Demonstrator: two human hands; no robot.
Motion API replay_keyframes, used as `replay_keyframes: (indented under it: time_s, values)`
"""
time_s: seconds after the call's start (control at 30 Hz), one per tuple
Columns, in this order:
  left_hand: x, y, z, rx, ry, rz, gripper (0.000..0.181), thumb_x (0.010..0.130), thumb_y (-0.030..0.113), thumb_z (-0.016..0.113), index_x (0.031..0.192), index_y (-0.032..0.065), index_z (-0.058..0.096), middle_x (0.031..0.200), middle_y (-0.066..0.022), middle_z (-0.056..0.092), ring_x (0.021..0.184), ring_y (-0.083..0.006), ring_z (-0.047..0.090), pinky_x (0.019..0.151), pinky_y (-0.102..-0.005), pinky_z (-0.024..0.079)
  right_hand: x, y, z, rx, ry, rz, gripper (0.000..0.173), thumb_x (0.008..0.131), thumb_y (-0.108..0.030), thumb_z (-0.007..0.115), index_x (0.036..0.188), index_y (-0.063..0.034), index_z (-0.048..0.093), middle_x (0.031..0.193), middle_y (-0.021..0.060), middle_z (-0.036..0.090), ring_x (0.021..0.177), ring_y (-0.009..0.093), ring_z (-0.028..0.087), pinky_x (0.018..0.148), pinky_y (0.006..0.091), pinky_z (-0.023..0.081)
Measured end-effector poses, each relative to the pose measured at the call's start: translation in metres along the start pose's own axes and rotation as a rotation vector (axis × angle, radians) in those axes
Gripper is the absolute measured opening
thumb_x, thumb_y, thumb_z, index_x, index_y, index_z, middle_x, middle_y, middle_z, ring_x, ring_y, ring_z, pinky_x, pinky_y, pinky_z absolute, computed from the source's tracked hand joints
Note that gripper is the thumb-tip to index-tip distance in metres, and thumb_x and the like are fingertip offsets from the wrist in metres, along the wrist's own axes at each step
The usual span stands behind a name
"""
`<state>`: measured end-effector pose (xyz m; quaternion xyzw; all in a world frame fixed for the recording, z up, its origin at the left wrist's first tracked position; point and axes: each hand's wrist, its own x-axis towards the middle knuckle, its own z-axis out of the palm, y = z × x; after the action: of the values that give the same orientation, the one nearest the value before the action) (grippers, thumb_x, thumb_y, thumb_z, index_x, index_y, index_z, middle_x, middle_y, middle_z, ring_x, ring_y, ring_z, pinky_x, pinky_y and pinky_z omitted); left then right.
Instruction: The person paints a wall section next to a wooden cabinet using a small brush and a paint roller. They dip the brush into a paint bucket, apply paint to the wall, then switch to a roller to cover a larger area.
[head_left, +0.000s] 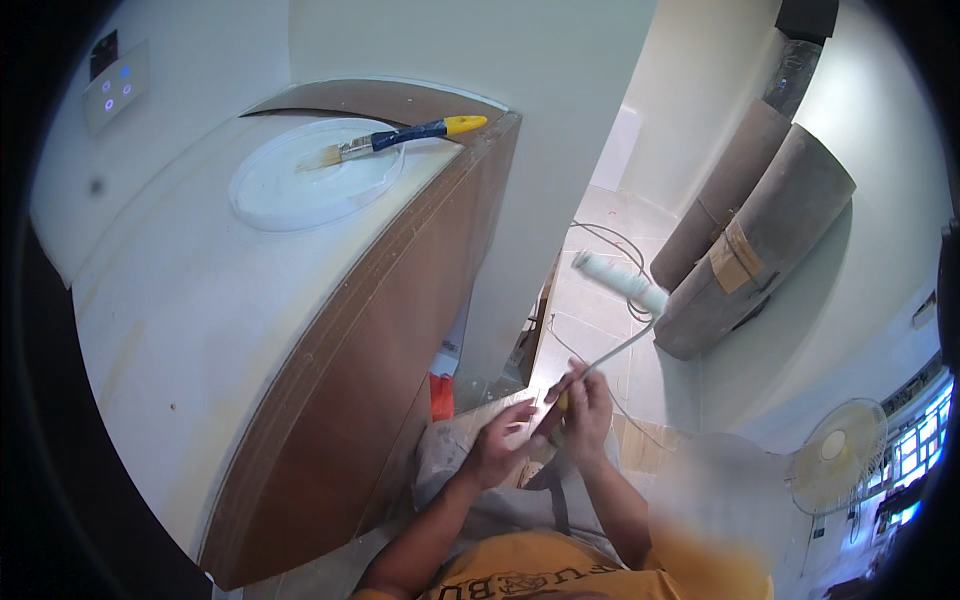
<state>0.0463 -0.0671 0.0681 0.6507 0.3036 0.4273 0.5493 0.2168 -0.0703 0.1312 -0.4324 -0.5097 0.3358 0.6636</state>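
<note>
My right hand (587, 409) grips the handle of a paint roller (621, 281), whose pale, paint-wet sleeve points up and to the left over the floor. Beside it, my left hand (499, 446) has its fingers apart near the lower end of the handle; whether it touches the handle is not clear. On the white top of a brown wooden cabinet (352, 352) lies a round white plastic lid (262, 199) with pale paint in it. A paintbrush (409, 135) with a blue and yellow handle rests across the lid, bristles in the paint.
Rolled grey-brown sheets (795, 202) lean against the right wall. A cable (600, 229) runs over the tiled floor. A wall end (547, 150) stands beyond the cabinet, a fan (836, 450) at the right. A red object (442, 396) is beside the cabinet, a lit switch panel (116, 90) upper left.
</note>
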Motion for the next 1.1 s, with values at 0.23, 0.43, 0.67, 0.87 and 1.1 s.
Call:
replay_keyframes:
  time_s: [0.23,0.43,0.67,0.87,1.1]
  values:
    - [0.002,0.049,0.013,0.135,-0.162,-0.141,0.054,0.104,0.009,0.062,0.153,-0.0027,0.042,0.130,-0.0220,0.069,0.125,-0.0322,0.068,0.105,-0.0452,0.054,-0.019,-0.031,0.003,0.000,-0.206,0.163,0.031,0.109,-0.015,0.064,0.136,0.0012,0.062,0.110,0.0135,0.071,0.106,0.023,0.074,0.096,0.0378,0.057]
    - [0.014,0.009,-0.006,0.320,0.174,-0.050,0.036,0.099,0.007,0.060,0.132,-0.0058,0.052,0.112,-0.0275,0.070,0.109,-0.0469,0.069,0.092,-0.0533,0.056,0.070,-0.172,-0.004,-0.818,-0.176,-0.237,0.012,0.088,-0.005,0.086,0.096,0.0000,0.079,0.091,0.0129,0.078,0.077,0.021,0.074,0.075,0.0331,0.057]
    - [-0.001,-0.050,-0.048,0.733,0.082,-0.057,0.028,0.094,0.014,0.057,0.118,-0.0008,0.056,0.114,-0.0265,0.064,0.107,-0.0491,0.065,0.093,-0.0582,0.053,0.216,-0.274,0.140,-0.880,-0.526,-0.879,0.038,0.099,-0.013,0.072,0.135,-0.0042,0.071,0.123,0.0190,0.074,0.116,0.036,0.071,0.104,0.0443,0.055]
    - [-0.021,-0.072,-0.054,0.772,0.011,-0.105,0.025,0.094,0.015,0.059,0.115,0.0011,0.059,0.117,-0.0230,0.064,0.112,-0.0468,0.064,0.098,-0.0572,0.052,0.251,-0.247,0.190,-1.099,-0.753,-0.746,0.047,0.097,-0.006,0.066,0.144,-0.0088,0.066,0.132,0.0199,0.072,0.122,0.039,0.068,0.110,0.0476,0.053]
    - [-0.017,-0.127,-0.067,0.886,0.044,-0.089,0.023,0.092,0.016,0.062,0.111,0.0035,0.062,0.121,-0.0204,0.064,0.116,-0.0437,0.064,0.099,-0.0565,0.051,0.269,-0.228,0.189,-0.942,-0.682,-0.823,0.046,0.095,-0.003,0.059,0.140,-0.0113,0.068,0.133,0.0233,0.067,0.119,0.043,0.068,0.104,0.0511,0.055]
